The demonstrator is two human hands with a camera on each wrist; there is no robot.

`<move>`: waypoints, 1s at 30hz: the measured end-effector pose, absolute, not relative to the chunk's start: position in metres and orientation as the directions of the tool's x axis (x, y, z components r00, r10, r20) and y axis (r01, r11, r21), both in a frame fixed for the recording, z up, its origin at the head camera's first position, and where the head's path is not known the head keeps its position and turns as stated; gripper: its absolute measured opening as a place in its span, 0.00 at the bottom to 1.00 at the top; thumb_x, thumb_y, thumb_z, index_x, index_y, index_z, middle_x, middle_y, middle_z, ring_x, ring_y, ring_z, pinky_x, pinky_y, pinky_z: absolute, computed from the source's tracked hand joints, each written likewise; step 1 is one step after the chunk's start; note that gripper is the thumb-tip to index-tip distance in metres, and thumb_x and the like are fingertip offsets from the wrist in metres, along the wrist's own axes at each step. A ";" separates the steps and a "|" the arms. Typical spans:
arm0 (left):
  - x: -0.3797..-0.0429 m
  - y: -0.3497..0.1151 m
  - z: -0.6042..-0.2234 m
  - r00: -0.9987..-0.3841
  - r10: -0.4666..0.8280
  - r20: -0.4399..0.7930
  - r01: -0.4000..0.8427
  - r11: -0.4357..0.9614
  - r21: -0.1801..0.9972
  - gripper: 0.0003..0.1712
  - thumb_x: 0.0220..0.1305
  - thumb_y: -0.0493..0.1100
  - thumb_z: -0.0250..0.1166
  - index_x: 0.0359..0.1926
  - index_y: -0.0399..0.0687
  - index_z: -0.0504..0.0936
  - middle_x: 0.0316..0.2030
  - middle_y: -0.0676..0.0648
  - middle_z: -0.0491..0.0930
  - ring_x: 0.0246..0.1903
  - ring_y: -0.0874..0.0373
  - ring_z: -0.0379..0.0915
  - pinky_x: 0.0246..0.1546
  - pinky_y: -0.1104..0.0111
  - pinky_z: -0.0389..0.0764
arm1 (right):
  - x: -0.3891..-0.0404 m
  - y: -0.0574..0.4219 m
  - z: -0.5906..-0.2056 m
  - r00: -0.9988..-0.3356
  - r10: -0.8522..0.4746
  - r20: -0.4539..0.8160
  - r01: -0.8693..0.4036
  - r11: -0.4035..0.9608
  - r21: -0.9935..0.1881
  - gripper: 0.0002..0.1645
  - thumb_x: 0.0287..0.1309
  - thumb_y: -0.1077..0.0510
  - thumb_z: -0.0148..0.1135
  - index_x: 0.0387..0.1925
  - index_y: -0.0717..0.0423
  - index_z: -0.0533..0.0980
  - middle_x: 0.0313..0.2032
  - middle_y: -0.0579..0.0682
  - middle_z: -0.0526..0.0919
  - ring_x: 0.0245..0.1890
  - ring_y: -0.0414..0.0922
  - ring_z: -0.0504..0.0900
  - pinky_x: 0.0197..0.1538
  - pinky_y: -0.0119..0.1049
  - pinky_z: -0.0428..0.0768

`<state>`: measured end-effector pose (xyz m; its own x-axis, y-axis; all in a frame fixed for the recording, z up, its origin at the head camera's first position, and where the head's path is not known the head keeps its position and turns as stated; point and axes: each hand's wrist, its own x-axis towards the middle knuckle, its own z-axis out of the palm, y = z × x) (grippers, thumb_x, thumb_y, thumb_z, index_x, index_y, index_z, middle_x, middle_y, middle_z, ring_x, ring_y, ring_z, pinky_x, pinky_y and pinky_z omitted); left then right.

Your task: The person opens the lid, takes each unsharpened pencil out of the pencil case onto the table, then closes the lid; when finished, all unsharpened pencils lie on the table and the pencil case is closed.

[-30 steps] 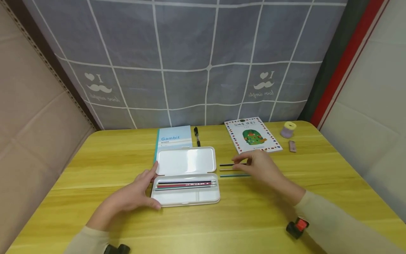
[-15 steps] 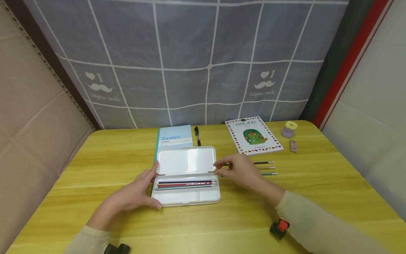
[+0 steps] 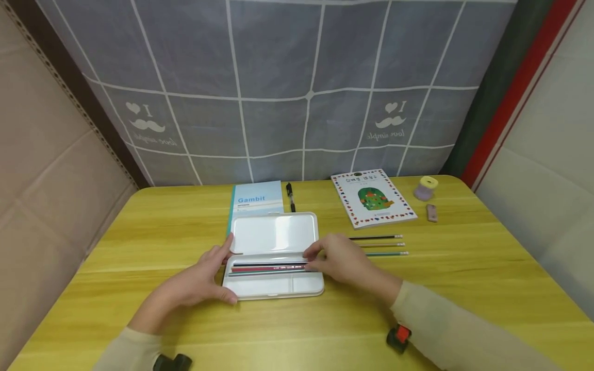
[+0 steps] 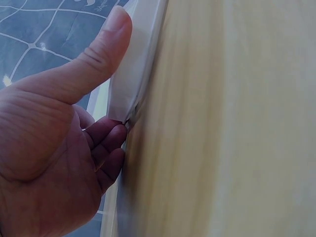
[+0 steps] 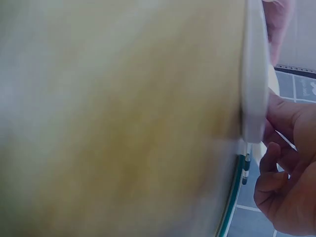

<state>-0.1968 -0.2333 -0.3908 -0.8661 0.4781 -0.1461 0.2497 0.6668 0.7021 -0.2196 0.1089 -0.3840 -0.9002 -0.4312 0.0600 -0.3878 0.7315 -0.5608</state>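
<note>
A white pencil case (image 3: pixel 274 233) lies with its lid folded back, several pencils (image 3: pixel 266 268) lying in its long compartment. My left hand (image 3: pixel 199 278) grips the case's left end, thumb at the front corner and fingers near the hinge. In the left wrist view, the thumb (image 4: pixel 106 49) lies along the case's side. My right hand (image 3: pixel 345 257) reaches over the right end of the case, thumb and forefinger at the ends of the pencils, which they hide. I cannot tell if they pinch one. The case wall hides these fingertips in the right wrist view.
To the right of the case lie a black pencil (image 3: pixel 380 237), a brown pencil (image 3: pixel 387 245) and a green pencil (image 3: pixel 390 253). Behind are a Gambit notebook (image 3: pixel 257 193), a black pen (image 3: pixel 290 196), a picture booklet (image 3: pixel 373 198), a yellow-and-purple container (image 3: pixel 425 188) and an eraser (image 3: pixel 432 213).
My right hand has moved left from the three pencils on the table to the right end of the case, uncovering their eraser ends. My left hand has stayed on the case.
</note>
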 end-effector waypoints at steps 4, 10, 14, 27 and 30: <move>-0.197 -0.233 -0.390 -0.867 0.474 -0.153 0.242 0.669 0.703 0.82 0.47 0.55 0.84 0.83 0.40 0.31 0.64 0.40 0.68 0.70 0.34 0.52 0.71 0.34 0.53 | -0.217 0.107 -0.386 -0.897 -0.435 0.080 -0.408 0.743 -0.530 0.10 0.55 0.51 0.80 0.41 0.44 0.91 0.33 0.33 0.89 0.34 0.34 0.81 0.40 0.35 0.77; -0.197 -0.233 -0.390 -0.867 0.471 -0.161 0.234 0.671 0.703 0.82 0.47 0.55 0.84 0.83 0.41 0.31 0.65 0.40 0.68 0.71 0.34 0.51 0.71 0.34 0.53 | -0.217 0.104 -0.385 -0.890 -0.451 0.074 -0.424 0.754 -0.503 0.08 0.56 0.53 0.80 0.39 0.43 0.92 0.37 0.36 0.90 0.40 0.36 0.85 0.43 0.36 0.81; -0.197 -0.234 -0.390 -0.866 0.473 -0.163 0.234 0.670 0.704 0.82 0.48 0.56 0.83 0.83 0.41 0.30 0.65 0.40 0.67 0.71 0.34 0.51 0.71 0.34 0.53 | -0.218 0.103 -0.386 -0.886 -0.455 0.093 -0.439 0.755 -0.486 0.05 0.56 0.53 0.80 0.36 0.42 0.92 0.38 0.37 0.91 0.42 0.37 0.85 0.43 0.37 0.81; -0.197 -0.234 -0.393 -0.870 0.468 -0.158 0.235 0.674 0.701 0.83 0.47 0.56 0.84 0.83 0.42 0.30 0.65 0.39 0.67 0.71 0.35 0.51 0.71 0.35 0.53 | -0.214 0.100 -0.386 -0.893 -0.435 0.116 -0.436 0.775 -0.457 0.03 0.57 0.55 0.79 0.35 0.43 0.92 0.36 0.38 0.90 0.34 0.35 0.81 0.34 0.32 0.77; -0.197 -0.234 -0.393 -0.867 0.476 -0.146 0.247 0.667 0.703 0.83 0.47 0.56 0.84 0.83 0.41 0.30 0.64 0.40 0.67 0.70 0.35 0.52 0.71 0.34 0.53 | -0.212 0.100 -0.385 -0.894 -0.433 0.117 -0.436 0.779 -0.451 0.04 0.57 0.55 0.79 0.36 0.44 0.91 0.34 0.37 0.89 0.31 0.34 0.79 0.33 0.32 0.76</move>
